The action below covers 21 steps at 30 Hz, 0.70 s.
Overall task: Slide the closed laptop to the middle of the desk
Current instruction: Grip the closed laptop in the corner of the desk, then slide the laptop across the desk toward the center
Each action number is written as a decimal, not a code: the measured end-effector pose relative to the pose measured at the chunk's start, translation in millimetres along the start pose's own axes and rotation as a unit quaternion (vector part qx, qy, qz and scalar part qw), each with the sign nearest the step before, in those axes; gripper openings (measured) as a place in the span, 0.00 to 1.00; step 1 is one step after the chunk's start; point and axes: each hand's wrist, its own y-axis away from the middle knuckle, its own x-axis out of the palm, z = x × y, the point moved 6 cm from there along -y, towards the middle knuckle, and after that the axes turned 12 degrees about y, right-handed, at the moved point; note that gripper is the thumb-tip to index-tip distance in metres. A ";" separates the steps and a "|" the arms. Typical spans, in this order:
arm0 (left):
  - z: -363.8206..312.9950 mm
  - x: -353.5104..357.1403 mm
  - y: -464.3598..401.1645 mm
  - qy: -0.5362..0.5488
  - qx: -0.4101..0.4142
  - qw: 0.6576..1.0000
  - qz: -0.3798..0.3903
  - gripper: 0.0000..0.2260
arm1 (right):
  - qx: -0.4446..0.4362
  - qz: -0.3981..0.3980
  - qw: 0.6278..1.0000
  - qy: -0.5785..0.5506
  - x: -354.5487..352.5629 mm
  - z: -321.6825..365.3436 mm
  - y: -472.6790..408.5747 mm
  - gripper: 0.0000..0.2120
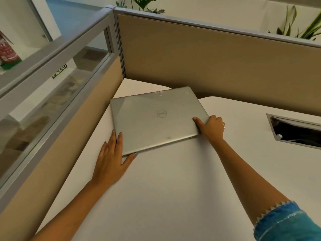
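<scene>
A closed silver laptop [154, 119] lies flat on the white desk [173, 188], near the far left corner where two partitions meet. My left hand [111, 160] rests flat on the desk against the laptop's near left corner, fingers along its left edge and thumb under the front edge. My right hand [211, 126] grips the laptop's right edge, thumb on the lid and fingers curled around the side.
Tan partition panels [208, 63] close off the back and left of the desk. A cable opening with a metal frame [295, 131] is cut into the desk at the right. Plants [300, 26] stand behind the back panel.
</scene>
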 end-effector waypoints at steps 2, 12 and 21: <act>1.4 1.3 -0.3 -0.001 -0.001 1.000 0.001 0.40 | 0.031 0.044 0.999 0.002 1.6 0.5 -11.4 0.42; 8.1 1.4 -1.5 0.020 -0.001 1.000 -0.004 0.41 | 0.009 0.142 0.983 -0.114 2.2 -4.9 -36.2 0.33; 11.1 -20.3 -3.3 0.410 -0.056 0.910 -0.026 0.36 | 0.005 0.179 0.963 -0.201 4.1 -7.0 -24.6 0.32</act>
